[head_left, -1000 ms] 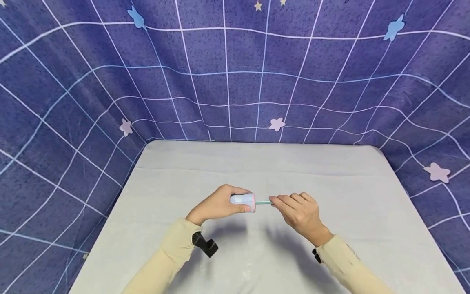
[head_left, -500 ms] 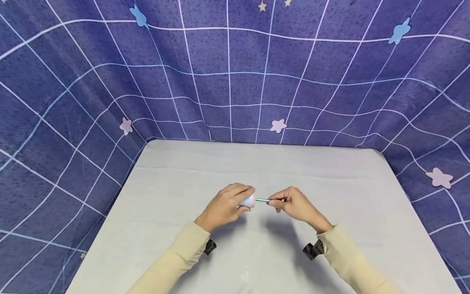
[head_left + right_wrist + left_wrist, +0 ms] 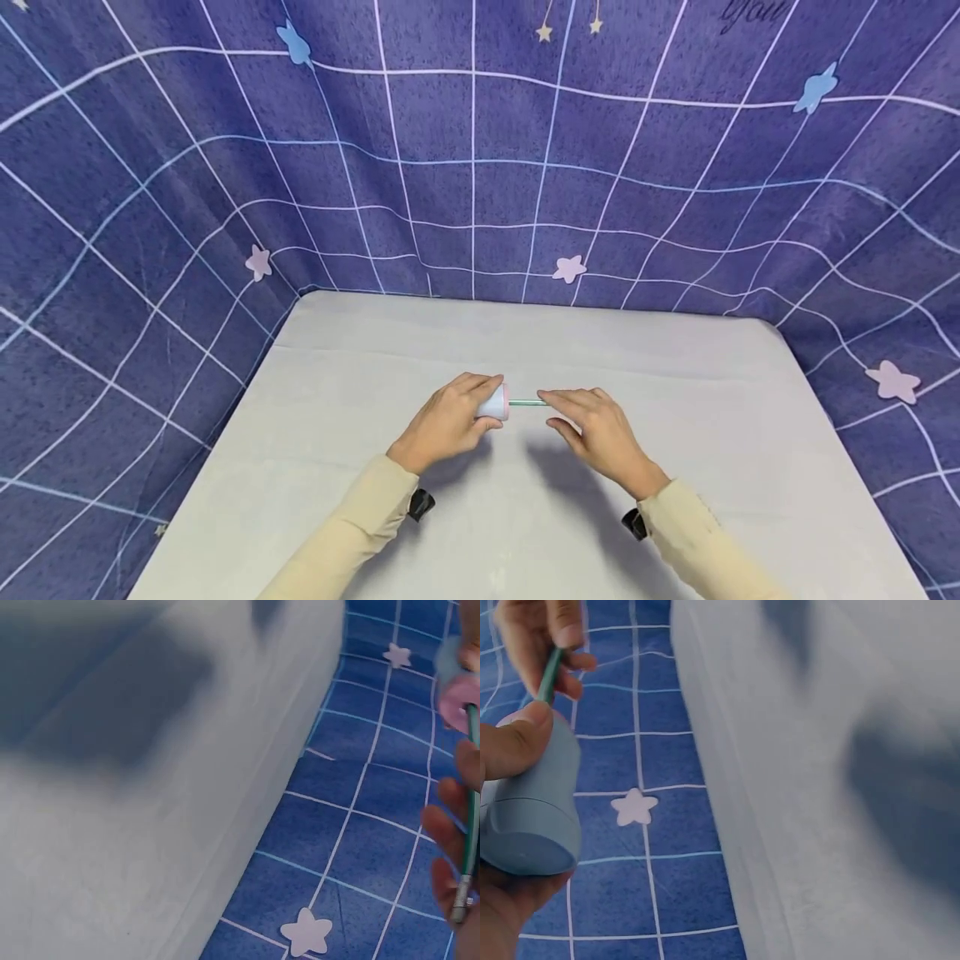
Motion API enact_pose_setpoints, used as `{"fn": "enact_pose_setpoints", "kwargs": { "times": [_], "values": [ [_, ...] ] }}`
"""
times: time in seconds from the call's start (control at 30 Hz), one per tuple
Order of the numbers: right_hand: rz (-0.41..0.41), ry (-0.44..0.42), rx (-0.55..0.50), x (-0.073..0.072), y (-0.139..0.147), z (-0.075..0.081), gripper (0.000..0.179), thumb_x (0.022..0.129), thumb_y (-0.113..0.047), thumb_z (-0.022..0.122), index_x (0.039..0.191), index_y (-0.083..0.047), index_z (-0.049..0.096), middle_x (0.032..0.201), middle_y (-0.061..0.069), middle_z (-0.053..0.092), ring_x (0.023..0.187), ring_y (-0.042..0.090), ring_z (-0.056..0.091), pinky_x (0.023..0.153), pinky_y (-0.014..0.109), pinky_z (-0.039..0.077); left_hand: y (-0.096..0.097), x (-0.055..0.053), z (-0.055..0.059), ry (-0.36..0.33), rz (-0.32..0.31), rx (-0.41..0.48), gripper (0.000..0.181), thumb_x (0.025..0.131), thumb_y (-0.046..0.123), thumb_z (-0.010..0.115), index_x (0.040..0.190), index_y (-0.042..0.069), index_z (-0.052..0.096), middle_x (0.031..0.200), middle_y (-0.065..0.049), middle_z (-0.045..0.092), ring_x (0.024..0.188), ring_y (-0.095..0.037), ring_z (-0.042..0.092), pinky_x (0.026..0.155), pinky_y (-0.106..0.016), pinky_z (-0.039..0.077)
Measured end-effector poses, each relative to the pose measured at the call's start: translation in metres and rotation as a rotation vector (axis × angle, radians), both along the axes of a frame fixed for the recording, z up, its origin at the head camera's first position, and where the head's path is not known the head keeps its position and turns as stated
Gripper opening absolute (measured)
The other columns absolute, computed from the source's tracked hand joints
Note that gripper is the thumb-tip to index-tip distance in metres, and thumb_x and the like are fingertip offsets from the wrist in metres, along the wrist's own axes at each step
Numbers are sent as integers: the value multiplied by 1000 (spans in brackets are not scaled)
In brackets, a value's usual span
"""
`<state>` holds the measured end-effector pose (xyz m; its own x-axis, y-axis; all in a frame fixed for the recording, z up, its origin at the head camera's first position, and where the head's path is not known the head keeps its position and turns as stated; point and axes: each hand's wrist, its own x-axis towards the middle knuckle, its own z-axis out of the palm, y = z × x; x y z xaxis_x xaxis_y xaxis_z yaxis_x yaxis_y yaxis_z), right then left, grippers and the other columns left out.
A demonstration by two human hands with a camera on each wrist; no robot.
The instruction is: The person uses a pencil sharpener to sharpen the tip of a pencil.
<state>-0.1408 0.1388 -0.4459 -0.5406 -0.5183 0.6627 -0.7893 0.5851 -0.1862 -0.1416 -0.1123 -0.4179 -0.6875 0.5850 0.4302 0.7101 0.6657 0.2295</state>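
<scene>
Head view: the left hand (image 3: 442,417) wraps its fingers round the pale-blue, pink-ended, rounded sharpener (image 3: 491,406). The right hand (image 3: 600,432) rests loose fingers along the slim green pencil (image 3: 527,403), thumb apart; it bridges both hands' fingers. Both parts appear light, stiff, possibly slippery: grip the sharpener's waist, pinch mid-shaft.

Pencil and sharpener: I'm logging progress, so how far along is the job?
Done: the pencil sits in the pink end of the sharpener. Under way: the left hand grips the sharpener while the right hand touches the pencil, thumb apart. Remaining, probably: finishing any sharpening and drawing the pencil out; its tip is hidden, so sharpness can't be told.
</scene>
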Motion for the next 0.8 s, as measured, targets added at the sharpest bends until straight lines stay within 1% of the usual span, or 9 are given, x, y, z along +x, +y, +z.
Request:
{"fn": "enact_pose_setpoints", "kwargs": {
  "times": [0.07,0.13,0.2,0.27,0.3,0.37,0.47,0.6,0.8],
  "values": [
    [-2,62,5,1,0,-3,48,72,-6,78,118,-6,67,108,6,71,91,21,67,71,33,50,-1,0,3,-34,2,17,55,80,25,76,124,-5,60,116,-14,66,106,-23,62,90,-33,52],
    [-14,101,18,1,0,-4,45,76,-4,74,120,-5,65,109,6,70,92,21,66,73,34,50,-1,-1,7,-67,5,37,53,80,23,76,123,-4,60,116,-14,66,106,-23,62,90,-33,52],
    [-31,127,26,1,1,-4,34,87,-7,65,121,-6,64,110,7,69,93,22,66,75,35,51,-1,-2,11,-102,1,59,53,81,22,75,124,-4,60,116,-14,66,106,-23,62,90,-34,52],
    [-44,134,26,1,1,-3,28,97,-12,53,122,-6,64,110,7,69,94,22,65,76,35,50,-1,-3,13,-143,-4,77,52,81,21,75,124,-5,59,116,-15,66,106,-24,62,89,-34,52],
    [-46,138,23,1,2,-3,29,100,-15,47,122,-7,64,109,6,69,94,22,65,77,35,50,-1,-3,14,-162,-7,81,52,82,21,74,124,-5,59,116,-15,65,107,-24,62,89,-35,52],
    [-46,151,14,1,2,-3,35,103,-20,39,122,-8,64,108,6,69,93,22,65,76,34,50,-1,-2,15,-195,-10,86,53,82,21,73,125,-5,58,116,-15,65,107,-24,62,89,-35,52],
    [-39,166,3,3,1,-4,35,103,-21,38,121,-7,65,108,6,69,92,21,65,74,34,50,-1,0,16,-223,-8,85,53,83,21,73,126,-5,58,117,-15,65,107,-24,61,89,-35,52],
    [-34,171,-6,5,0,-6,34,102,-21,40,118,-7,67,108,5,69,91,20,65,72,33,50,-1,1,17,-245,-10,75,52,84,21,72,127,-4,57,117,-15,64,107,-24,60,89,-36,51],
    [-21,190,-20,7,-2,-3,32,102,-21,42,114,-7,69,105,4,70,88,19,65,70,32,49,-4,1,20,-304,-17,83,52,84,21,72,127,-4,57,116,-15,65,102,-24,62,87,-37,52]
  ]
}}
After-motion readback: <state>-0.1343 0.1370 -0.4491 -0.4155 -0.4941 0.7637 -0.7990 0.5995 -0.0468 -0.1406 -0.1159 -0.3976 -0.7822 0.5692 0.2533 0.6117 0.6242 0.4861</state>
